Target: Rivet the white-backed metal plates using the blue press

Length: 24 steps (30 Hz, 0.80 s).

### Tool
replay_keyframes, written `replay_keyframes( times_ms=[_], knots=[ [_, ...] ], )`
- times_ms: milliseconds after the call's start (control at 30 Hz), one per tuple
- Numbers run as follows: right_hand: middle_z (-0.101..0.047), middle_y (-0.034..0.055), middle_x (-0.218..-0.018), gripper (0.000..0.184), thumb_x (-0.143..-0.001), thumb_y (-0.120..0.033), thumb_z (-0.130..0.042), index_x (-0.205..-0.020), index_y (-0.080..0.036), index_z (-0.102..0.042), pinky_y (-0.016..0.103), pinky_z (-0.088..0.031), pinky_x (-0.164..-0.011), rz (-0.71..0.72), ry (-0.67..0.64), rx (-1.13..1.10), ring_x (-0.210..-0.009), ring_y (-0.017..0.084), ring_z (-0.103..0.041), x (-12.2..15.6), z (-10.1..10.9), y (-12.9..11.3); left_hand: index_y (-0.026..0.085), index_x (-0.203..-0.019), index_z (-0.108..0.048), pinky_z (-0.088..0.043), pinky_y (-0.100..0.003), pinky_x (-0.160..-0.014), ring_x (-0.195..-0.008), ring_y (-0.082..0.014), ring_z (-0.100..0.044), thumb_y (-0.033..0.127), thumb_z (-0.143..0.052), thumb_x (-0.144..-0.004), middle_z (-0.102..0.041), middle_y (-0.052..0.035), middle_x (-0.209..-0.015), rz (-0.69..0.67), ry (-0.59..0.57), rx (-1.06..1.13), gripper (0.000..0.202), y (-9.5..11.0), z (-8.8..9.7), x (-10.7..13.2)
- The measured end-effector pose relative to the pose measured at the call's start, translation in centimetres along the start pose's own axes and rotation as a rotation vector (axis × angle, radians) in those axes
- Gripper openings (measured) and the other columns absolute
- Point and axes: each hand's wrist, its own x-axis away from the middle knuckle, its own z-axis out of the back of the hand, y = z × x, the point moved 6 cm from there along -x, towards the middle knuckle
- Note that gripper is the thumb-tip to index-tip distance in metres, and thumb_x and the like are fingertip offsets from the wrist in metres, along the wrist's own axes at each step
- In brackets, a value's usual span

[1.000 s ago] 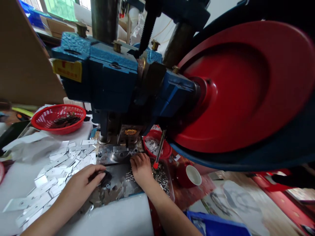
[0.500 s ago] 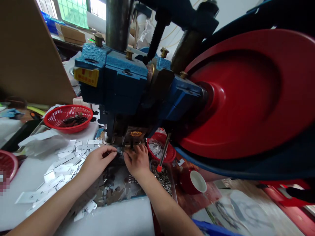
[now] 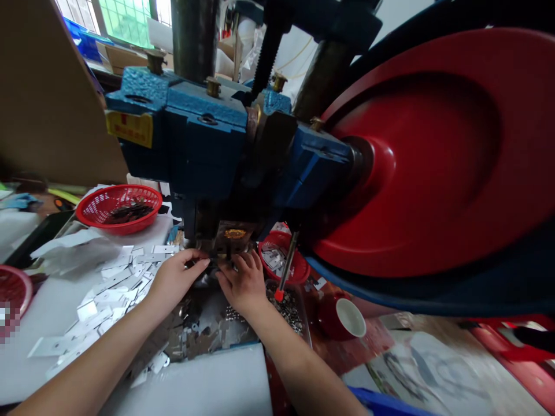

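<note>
- Surface: grey metal bed (image 3: 225, 332), strewn with small scraps; white foam sheet (image 3: 203, 384) along its near edge.
- Left of bed: loose heap of pale flat strips (image 3: 113, 279) on white padding. Behind it, red basket (image 3: 117, 228) holding dark flat pieces.
- Right of bed: clear tray (image 3: 308, 326) of small shiny parts; red bowl (image 3: 300, 271) with pale pieces behind it; red cup (image 3: 330, 318), pale inside, farther right.
- Room: brown board (image 3: 47, 98) at left, barred window (image 3: 125, 20) at back. Blue press (image 3: 203, 156) fills the centre, large red flywheel (image 3: 442, 162) on its right.
- Left hand (image 3: 176, 280): forearm enters from lower left; thumb and index finger reach rightward, tips close together at the work spot.
- Right hand (image 3: 243, 284): back of hand upward, forearm from lower right; fingers forward, somewhat spread, thumb toward the left hand. The two hands nearly meet.
- Grip: cannot tell for either hand whether anything is pinched; fingertips are partly in shadow.
- Work spot: below the press's ram block (image 3: 234, 234), at the far end of the bed. Block stands roughly upright, long axis vertical, lower end pointing down toward the fingers.
- Any workpiece there: too hidden to read its direction. The heaped strips lie at mixed angles, many slanting from near-left to far-right.
</note>
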Motion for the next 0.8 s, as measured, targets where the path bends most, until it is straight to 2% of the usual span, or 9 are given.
replay_keyframes(
  times_ms=[100, 233, 300, 467, 800],
  knots=[
    [-0.064, 0.0029, -0.104, 0.023, -0.088, -0.040, -0.054, -0.106, -0.031, -0.066, 0.047, -0.023, -0.106, 0.008, 0.012, -0.070, -0.106, 0.023, -0.050, 0.2, 0.0, 0.2, 0.023, -0.087, -0.069, -0.046, -0.030, -0.079, -0.087, -0.0217, -0.064, 0.044, -0.056, -0.076, -0.073, -0.0005, -0.090, 0.006, 0.007, 0.003, 0.027, 0.1, -0.3, -0.2],
    [-0.062, 0.0065, -0.110, 0.030, -0.091, -0.033, -0.049, -0.116, -0.023, -0.061, 0.043, -0.031, -0.104, -0.076, 0.108, -0.222, -0.109, 0.021, -0.050, 0.9, 0.0, 1.3, 0.023, -0.087, -0.070, -0.047, -0.031, -0.079, -0.090, -0.0228, -0.064, 0.044, -0.055, -0.077, -0.073, -0.0016, -0.093, -0.028, 0.027, -0.046, 0.028, 0.1, -1.0, -0.6],
    [-0.061, 0.0066, -0.112, 0.029, -0.091, -0.031, -0.049, -0.115, -0.023, -0.061, 0.043, -0.031, -0.104, -0.100, 0.127, -0.243, -0.112, 0.021, -0.049, 1.1, -0.1, 1.6, 0.022, -0.086, -0.071, -0.047, -0.032, -0.081, -0.091, -0.0235, -0.064, 0.043, -0.054, -0.077, -0.072, -0.0027, -0.093, -0.060, 0.042, -0.089, 0.027, 0.1, -1.4, -0.8],
    [-0.061, 0.0031, -0.115, 0.024, -0.089, -0.033, -0.053, -0.109, -0.030, -0.066, 0.046, -0.026, -0.106, -0.092, 0.069, -0.201, -0.117, 0.023, -0.045, 1.1, -0.5, 1.6, 0.021, -0.085, -0.070, -0.047, -0.035, -0.083, -0.091, -0.0243, -0.062, 0.040, -0.052, -0.077, -0.070, -0.0050, -0.092, -0.099, 0.060, -0.140, 0.027, -0.2, -1.8, -1.3],
    [-0.064, 0.0022, -0.112, 0.022, -0.086, -0.040, -0.058, -0.105, -0.033, -0.067, 0.054, -0.013, -0.109, -0.059, 0.003, -0.056, -0.117, 0.026, -0.045, 0.0, 0.1, 0.6, 0.019, -0.092, -0.068, -0.044, -0.039, -0.090, -0.097, -0.0253, -0.060, 0.033, -0.052, -0.073, -0.067, -0.0077, -0.098, -0.148, 0.047, -0.181, 0.028, -1.6, -2.5, -2.5]
  ],
)
